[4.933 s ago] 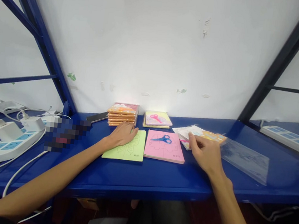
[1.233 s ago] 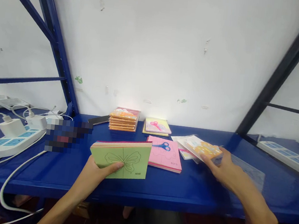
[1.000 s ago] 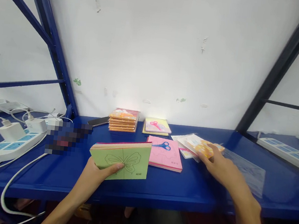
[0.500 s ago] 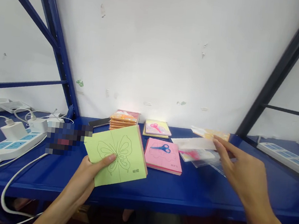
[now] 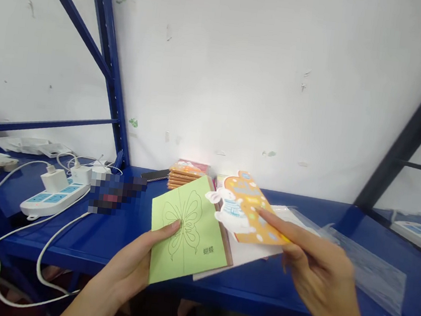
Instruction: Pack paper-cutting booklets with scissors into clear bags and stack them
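Note:
My left hand (image 5: pixel 134 261) grips a pad of coloured paper, thumb on top. Its green top sheet (image 5: pixel 170 244) carries a line drawing of a butterfly with a fold line and two printed characters. My right hand (image 5: pixel 319 272) pinches an orange card (image 5: pixel 259 224) with a white rabbit printed on it, tilted beside the pad's right edge. Under the card lies a white sheet (image 5: pixel 245 253), partly covered by card and pad; whether my right fingers also hold it I cannot tell. The pink paper and scissors are hidden behind these.
Orange packs (image 5: pixel 181 182) are stacked at the back, with a dark flat object (image 5: pixel 155 174) to their left. A transparent plastic sleeve (image 5: pixel 380 273) lies at right. Power strips (image 5: pixel 53 201), chargers and white cables (image 5: pixel 41 260) occupy the left side. Blue frame posts (image 5: pixel 110 65) flank the table.
My right hand has picked up the orange rabbit card and brought it left to the pad. The white sheet has come along beneath it. The view has shifted slightly left.

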Motion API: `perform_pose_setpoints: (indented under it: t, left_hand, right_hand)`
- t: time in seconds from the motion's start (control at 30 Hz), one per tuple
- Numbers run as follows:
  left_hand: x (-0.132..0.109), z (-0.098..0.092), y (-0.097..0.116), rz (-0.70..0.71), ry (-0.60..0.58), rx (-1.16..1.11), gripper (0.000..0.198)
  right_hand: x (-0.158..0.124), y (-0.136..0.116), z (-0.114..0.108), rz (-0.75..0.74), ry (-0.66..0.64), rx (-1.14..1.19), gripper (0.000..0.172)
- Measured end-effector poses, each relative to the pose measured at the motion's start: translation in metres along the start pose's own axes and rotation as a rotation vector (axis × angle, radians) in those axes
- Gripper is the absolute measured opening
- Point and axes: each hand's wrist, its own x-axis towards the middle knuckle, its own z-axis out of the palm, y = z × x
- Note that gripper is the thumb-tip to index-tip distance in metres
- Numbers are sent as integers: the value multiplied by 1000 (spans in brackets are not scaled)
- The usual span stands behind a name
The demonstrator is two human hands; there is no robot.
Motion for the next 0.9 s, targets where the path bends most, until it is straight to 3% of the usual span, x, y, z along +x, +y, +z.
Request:
perform_pose_setpoints:
  t: [0.23, 0.33, 0.47, 0.63, 0.9]
  left_hand:
    - [2, -2, -1, 131, 66, 95, 65]
    - [4, -4, -2, 269, 117, 187, 68]
    - [7, -1, -5, 455, 93, 315, 70]
    - [15, 1, -10, 611, 175, 412, 62]
    - [20, 1, -15, 569, 180, 346, 63]
  right_hand:
    - [2, -11, 17, 95, -321, 162, 34]
    - [5, -16, 24, 287, -325, 231, 40]
    - [12, -15, 33, 549, -383, 372, 62]
    - [13, 9, 38, 482, -539, 397, 33]
    - [10, 28, 33, 481, -594, 437, 34]
